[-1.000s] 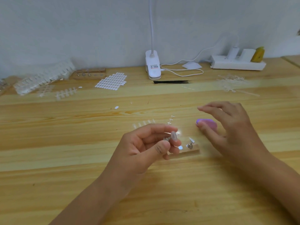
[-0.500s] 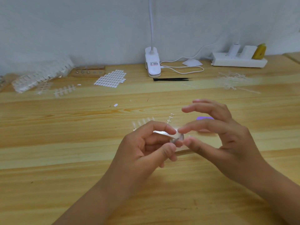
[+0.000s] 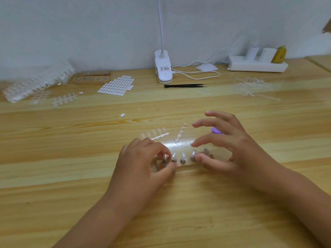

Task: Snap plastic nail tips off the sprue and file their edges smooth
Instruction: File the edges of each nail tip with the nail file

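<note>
Glossy wooden table (image 3: 71, 176), clear plastic sprue (image 3: 180, 133), white plastic lamp (image 3: 163, 68)

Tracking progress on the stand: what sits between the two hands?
In the head view, three clear nail tips stand on pegs in a row between the left hand and right hand.

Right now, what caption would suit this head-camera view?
Left hand pinches the leftmost nail tip in a row of mounted tips; open right hand alongside.

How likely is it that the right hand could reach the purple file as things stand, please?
Probably yes: the purple file lies on the table just behind the fingers of the right hand, with nothing between them. The left hand pinches a nail tip off to the side.
</note>
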`<state>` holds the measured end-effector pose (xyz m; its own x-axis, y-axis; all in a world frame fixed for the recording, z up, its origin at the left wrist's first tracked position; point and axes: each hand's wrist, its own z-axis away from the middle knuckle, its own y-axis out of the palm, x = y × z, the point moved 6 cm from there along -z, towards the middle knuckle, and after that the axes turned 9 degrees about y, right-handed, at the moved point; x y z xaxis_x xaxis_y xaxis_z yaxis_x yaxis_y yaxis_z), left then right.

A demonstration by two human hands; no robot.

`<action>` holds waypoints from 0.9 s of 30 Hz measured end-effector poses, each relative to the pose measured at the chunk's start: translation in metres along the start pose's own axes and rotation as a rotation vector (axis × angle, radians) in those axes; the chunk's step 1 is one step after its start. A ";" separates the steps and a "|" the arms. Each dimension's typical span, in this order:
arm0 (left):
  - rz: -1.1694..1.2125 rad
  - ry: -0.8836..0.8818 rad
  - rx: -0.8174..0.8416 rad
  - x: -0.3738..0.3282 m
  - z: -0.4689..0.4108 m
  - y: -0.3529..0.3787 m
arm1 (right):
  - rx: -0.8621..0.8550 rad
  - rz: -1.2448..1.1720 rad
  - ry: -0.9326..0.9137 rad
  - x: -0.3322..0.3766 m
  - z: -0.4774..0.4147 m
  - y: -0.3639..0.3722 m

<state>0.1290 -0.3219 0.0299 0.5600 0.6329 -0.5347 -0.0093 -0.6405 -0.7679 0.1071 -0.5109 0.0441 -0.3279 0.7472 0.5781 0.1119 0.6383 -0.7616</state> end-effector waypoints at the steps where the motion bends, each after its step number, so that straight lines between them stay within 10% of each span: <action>1: 0.005 -0.003 0.001 0.000 0.000 0.000 | 0.012 0.001 0.003 -0.002 0.000 -0.003; 12: -0.037 0.059 -0.057 -0.002 -0.001 -0.008 | 0.058 -0.110 0.097 -0.021 -0.007 -0.025; 20: 0.017 0.585 -0.281 -0.047 0.009 -0.020 | 0.268 -0.447 0.100 0.010 0.003 0.002; 27: 0.169 0.538 -0.194 -0.047 0.006 -0.021 | 0.331 -0.538 0.127 0.011 0.004 0.004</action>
<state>0.0979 -0.3356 0.0697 0.9054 0.2389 -0.3509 -0.0111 -0.8130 -0.5822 0.1003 -0.5002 0.0463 -0.1413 0.3675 0.9192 -0.3391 0.8544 -0.3937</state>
